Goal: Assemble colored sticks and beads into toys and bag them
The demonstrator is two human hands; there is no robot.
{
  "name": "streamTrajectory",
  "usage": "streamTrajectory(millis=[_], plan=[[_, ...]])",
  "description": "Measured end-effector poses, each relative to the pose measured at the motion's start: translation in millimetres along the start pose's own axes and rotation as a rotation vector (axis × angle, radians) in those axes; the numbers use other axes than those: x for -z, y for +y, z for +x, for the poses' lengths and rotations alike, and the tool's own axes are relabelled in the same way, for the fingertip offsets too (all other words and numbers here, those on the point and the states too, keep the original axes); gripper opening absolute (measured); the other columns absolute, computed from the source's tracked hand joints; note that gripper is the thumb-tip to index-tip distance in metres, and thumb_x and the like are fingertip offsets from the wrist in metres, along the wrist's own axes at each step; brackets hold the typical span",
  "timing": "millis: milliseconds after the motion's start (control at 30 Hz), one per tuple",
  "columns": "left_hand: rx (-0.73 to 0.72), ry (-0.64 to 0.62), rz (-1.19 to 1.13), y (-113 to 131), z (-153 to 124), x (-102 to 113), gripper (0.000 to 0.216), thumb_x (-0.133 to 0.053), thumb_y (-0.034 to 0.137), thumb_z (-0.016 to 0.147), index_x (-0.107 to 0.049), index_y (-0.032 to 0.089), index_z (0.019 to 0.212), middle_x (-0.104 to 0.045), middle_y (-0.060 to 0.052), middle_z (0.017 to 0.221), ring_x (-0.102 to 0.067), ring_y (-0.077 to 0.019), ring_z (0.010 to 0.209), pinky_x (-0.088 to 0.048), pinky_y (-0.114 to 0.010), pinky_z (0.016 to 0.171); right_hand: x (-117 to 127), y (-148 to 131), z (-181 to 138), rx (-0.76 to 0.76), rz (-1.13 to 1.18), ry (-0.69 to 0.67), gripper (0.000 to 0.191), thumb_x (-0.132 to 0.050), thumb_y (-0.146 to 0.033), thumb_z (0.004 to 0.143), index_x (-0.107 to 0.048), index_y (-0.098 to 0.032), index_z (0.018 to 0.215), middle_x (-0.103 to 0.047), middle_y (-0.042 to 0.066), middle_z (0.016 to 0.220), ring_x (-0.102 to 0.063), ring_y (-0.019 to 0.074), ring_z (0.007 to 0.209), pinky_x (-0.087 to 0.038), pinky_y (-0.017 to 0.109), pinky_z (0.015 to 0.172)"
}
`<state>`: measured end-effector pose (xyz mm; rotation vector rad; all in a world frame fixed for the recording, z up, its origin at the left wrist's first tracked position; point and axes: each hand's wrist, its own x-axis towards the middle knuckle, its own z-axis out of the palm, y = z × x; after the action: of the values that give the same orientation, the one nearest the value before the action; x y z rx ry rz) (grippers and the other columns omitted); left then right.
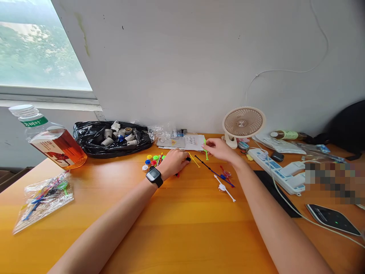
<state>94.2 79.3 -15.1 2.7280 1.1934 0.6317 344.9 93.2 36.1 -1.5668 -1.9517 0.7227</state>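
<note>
My left hand (174, 161), with a black watch (154, 176) on its wrist, rests low over the table with curled fingers. A small black plastic disc (188, 159) shows at its fingertips. Partly behind this hand are several coloured plastic discs (149, 156) and thin sticks. My right hand (217, 149) pinches a green plastic stick (207, 154), held roughly upright. Between my hands lies a yellow stick (195, 160), beside a black stick (203, 163). Nearer my right forearm are a blue stick (224, 181), a red piece (226, 172) and a white stick with a round disc (222, 187).
At the left stand a tea bottle (57, 142) and a clear bag of plastic pieces (47, 198). A black bag (85, 139) holding grey tubes lies against the wall, near papers (195, 142). A fan (244, 122), power strip (275, 169) and loose cable occupy the right.
</note>
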Motion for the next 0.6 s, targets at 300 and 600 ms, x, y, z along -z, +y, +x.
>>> streamTrajectory(millis=[300,600], plan=[[-0.055,0.151,-0.304,-1,2,26,0.034,-0.06,0.029,0.105,-0.066,0.022,0.137,-0.075,-0.011,0.127,-0.071,-0.0288,0.119,-0.057,-0.041,0.1,-21,-15,-3,0.04,0.376,-0.048,0.026,-0.074,-0.036,0.082,-0.062,-0.021,0.1,-0.072,0.003,0.093,-0.064,0.0174,0.079,-0.05,0.032,0.076],[-0.039,0.214,-0.836,3,8,50,0.032,-0.073,0.034,0.097,-0.072,0.017,0.125,-0.079,-0.011,0.12,-0.078,-0.0225,0.104,-0.065,-0.034,0.091,-25,-53,-17,0.088,0.819,-0.185,0.034,-0.085,-0.034,0.081,-0.066,-0.021,0.106,-0.071,0.001,0.097,-0.066,0.015,0.082,-0.053,0.032,0.081]])
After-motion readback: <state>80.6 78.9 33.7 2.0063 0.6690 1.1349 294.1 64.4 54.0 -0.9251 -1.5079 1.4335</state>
